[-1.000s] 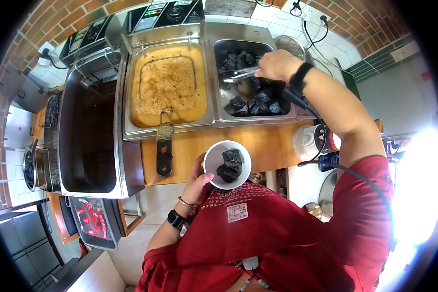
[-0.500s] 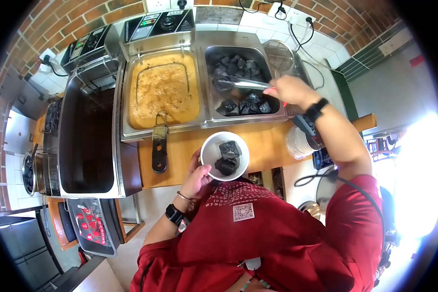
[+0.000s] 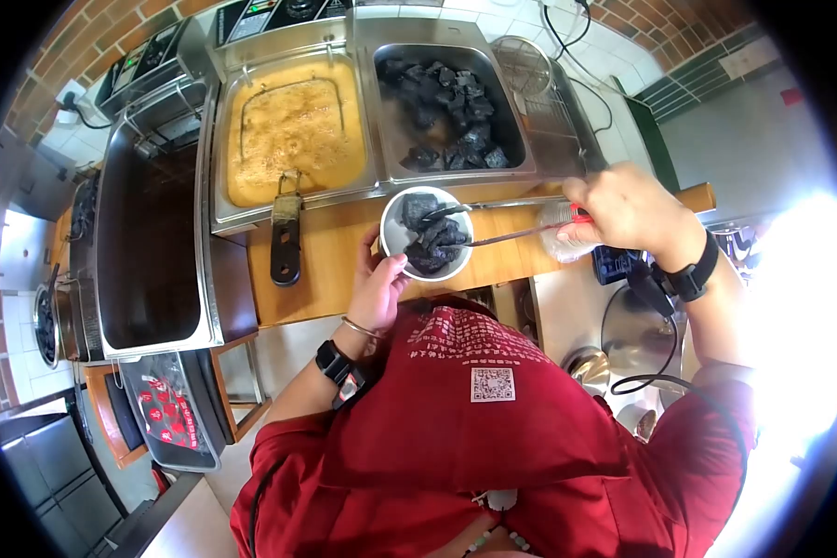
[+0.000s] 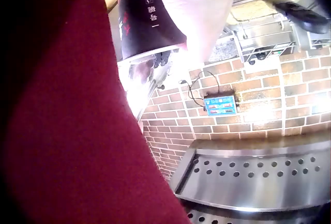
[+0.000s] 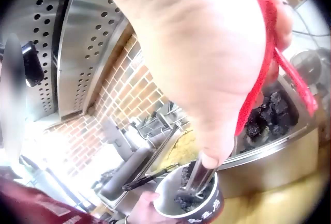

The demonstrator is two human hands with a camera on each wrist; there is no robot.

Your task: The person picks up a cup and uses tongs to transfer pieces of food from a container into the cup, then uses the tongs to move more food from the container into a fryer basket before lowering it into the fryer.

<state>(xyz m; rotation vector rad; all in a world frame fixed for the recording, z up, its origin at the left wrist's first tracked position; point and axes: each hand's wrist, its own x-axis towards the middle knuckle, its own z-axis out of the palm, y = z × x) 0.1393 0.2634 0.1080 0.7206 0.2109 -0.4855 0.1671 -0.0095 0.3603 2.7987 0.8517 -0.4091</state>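
Note:
My left hand grips a white-lined paper cup, its thumb over the rim. In the left wrist view the cup's outside is dark with white characters. Black chunks, perhaps fried tofu, lie inside it. My right hand holds metal tongs with red handles. The tips of the tongs are down in the cup among the chunks. In the right wrist view the steel arms reach past the cup's rim. More black chunks sit in a steel pan behind the cup.
A fryer of bubbling yellow oil stands left of the pan, its black-handled basket grip jutting over the wooden counter. Farther left is a dark-filled fryer. Stacked white cups stand below my right hand.
My right hand has brought the tongs from the pan of chunks down to the cup. More black chunks now show in the cup. The left hand keeps hold of it.

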